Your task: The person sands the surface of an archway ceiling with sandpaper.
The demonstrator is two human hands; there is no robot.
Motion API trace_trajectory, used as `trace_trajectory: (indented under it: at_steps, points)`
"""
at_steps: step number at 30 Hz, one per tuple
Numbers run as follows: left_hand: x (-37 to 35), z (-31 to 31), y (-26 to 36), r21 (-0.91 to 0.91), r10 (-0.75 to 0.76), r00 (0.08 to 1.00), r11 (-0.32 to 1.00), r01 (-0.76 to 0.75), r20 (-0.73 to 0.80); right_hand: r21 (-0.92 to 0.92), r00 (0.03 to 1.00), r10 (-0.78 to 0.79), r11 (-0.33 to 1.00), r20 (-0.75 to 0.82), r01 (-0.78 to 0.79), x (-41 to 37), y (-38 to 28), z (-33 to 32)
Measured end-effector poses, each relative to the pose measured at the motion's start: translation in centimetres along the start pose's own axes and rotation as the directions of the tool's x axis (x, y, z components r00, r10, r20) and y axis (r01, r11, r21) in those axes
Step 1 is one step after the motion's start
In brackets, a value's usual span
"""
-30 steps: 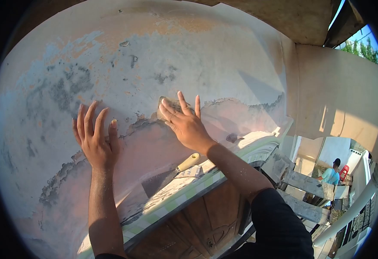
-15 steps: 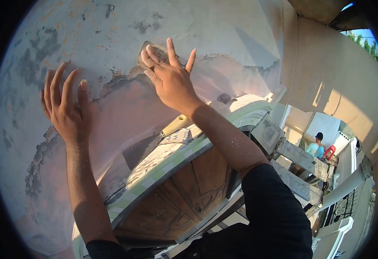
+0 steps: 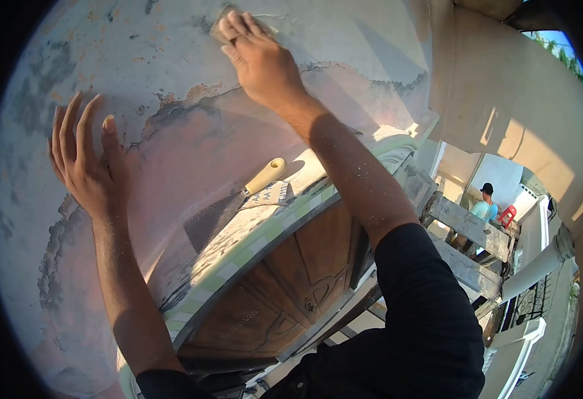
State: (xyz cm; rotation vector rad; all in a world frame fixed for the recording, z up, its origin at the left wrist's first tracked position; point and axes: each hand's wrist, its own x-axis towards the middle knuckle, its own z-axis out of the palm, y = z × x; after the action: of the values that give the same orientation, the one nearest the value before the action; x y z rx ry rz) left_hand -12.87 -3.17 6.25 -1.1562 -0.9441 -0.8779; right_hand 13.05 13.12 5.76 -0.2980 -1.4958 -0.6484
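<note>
My right hand [image 3: 261, 66] presses a piece of sandpaper [image 3: 223, 20] against the upper wall [image 3: 191, 53], its fingertips slightly blurred. Part of the sheet is hidden under the fingers. On the left, my left hand [image 3: 90, 166] rests against the wall with its fingers spread and nothing in it. Below and between my arms, a scraper [image 3: 265, 177] with a pale yellow handle and a broad dark blade lies on the ledge [image 3: 171, 286]. A second piece of sandpaper [image 3: 275, 194], with printing on its back, lies beside the handle.
A ragged edge of peeling paint [image 3: 191, 100] crosses the wall. Under the ledge is a brown wooden door [image 3: 285, 286]. Dusty planks [image 3: 467, 229] stand at right. Farther off, a person in a cap [image 3: 485, 206] is near a red chair [image 3: 507, 215].
My right hand has slid the sandpaper upward along the wall, and its fingers are closer together. My left hand stays spread on the wall. The view has shifted slightly.
</note>
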Motion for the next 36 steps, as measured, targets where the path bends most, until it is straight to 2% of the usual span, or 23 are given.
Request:
trace_trajectory:
  at_steps: [1,4,6,7,8,9,10,11,13,14,15,16,18,19,21,23,26,28,29,31,32,34,36]
  points:
    - [-0.1,0.1,-0.5,-0.048,-0.002,0.999,0.999,0.0,-0.038,0.15,0.974,-0.212,0.969,0.077,0.199,0.2,-3.9,1.6]
    - [0.3,0.2,-0.5,-0.111,-0.013,0.99,0.994,-0.003,-0.141,0.189,0.911,-0.384,0.915,0.151,0.355,-0.8,-5.2,1.9]
    - [0.1,0.2,-1.1,-0.154,-0.018,0.979,0.988,-0.013,-0.201,0.04,0.989,-0.145,0.989,0.031,0.143,-1.7,0.1,-0.3]
    - [0.1,0.2,-1.0,-0.143,-0.027,0.979,0.99,-0.002,-0.201,-0.031,0.996,0.074,0.997,-0.041,-0.075,-2.9,4.1,-2.0]
    - [-0.1,0.0,-0.6,-0.11,-0.041,0.983,0.994,0.022,-0.179,-0.194,0.916,0.401,0.898,-0.009,-0.395,-5.0,9.7,-3.7]
    - [-0.1,0.0,-0.3,-0.073,-0.056,0.986,0.996,0.044,-0.16,-0.193,0.644,0.764,0.639,0.045,-0.744,-5.1,11.5,-6.7]
    - [-0.2,0.3,-0.2,-0.102,-0.054,0.986,0.994,0.039,-0.155,-0.227,0.586,0.81,0.565,-0.032,-0.794,-7.0,15.6,-7.3]
    - [-0.5,0.3,-0.1,-0.09,-0.052,0.988,0.995,0.039,-0.143,-0.22,0.581,0.814,0.564,-0.018,-0.796,-6.5,14.3,-6.4]
    - [-0.5,0.5,0.8,-0.086,-0.037,0.993,0.996,0.027,-0.116,-0.173,0.767,0.641,0.758,0.023,-0.628,-3.8,9.3,-4.4]
    - [-0.5,0.4,1.0,-0.084,-0.032,0.994,0.996,0.024,-0.101,-0.12,0.971,0.219,0.966,-0.094,-0.229,-3.2,6.0,-1.7]
    - [-0.5,0.3,1.1,-0.077,-0.031,0.995,0.997,0.023,-0.099,0.055,0.992,0.121,0.991,0.026,-0.122,-1.9,-0.4,-1.2]
    - [-0.5,0.3,0.9,-0.082,-0.03,0.994,0.996,0.022,-0.102,0.206,0.985,-0.086,0.977,0.148,0.054,-2.1,-5.0,-0.2]
    - [-0.5,0.4,0.5,-0.095,-0.019,0.995,0.995,0.01,-0.097,0.186,0.858,-0.328,0.943,0.395,0.275,-4.6,-7.8,0.3]
    - [-0.4,0.5,0.1,-0.095,-0.022,0.994,0.995,0.012,-0.104,0.179,0.863,-0.314,0.948,0.396,0.263,-5.1,-6.5,-0.3]
    - [-0.6,0.6,-0.4,-0.096,-0.043,0.993,0.995,0.033,-0.111,0.066,0.963,0.008,0.997,0.269,-0.026,-5.6,0.2,-3.4]
    - [-0.6,0.8,-0.5,-0.084,-0.055,0.99,0.995,0.045,-0.126,-0.199,0.885,0.426,0.899,0.187,-0.391,-9.1,10.2,-6.2]
    - [-0.7,0.8,0.6,-0.098,-0.034,0.991,0.995,0.021,-0.131,-0.24,0.881,0.429,0.893,0.201,-0.38,-8.1,7.9,-5.2]
    - [-0.6,0.7,1.0,-0.088,-0.006,0.994,0.996,-0.004,-0.111,-0.1,0.951,0.152,0.987,0.269,-0.13,-5.1,-1.4,-2.7]
    - [-0.8,0.8,1.5,-0.088,0.021,0.996,0.996,-0.029,-0.092,0.028,0.934,0.002,1.0,0.357,-0.013,-4.8,-5.4,-1.9]
    - [-0.7,0.8,1.3,-0.136,0.071,0.994,0.987,-0.082,-0.087,-0.049,0.851,-0.121,0.984,0.512,0.169,-5.5,-8.5,-0.7]
    - [-0.5,0.9,1.1,-0.153,0.11,0.988,0.98,-0.126,-0.112,-0.055,0.852,-0.113,0.985,0.51,0.163,-5.8,-7.6,-1.3]
    - [-0.6,1.0,0.8,-0.146,0.103,0.988,0.982,-0.119,-0.114,-0.204,0.985,0.087,0.977,0.149,-0.056,-7.3,-2.9,-3.5]
    - [-0.8,1.4,0.5,-0.12,0.082,0.988,0.988,-0.097,-0.129,-0.256,0.928,0.345,0.918,0.143,-0.302,-11.5,8.2,-5.3]
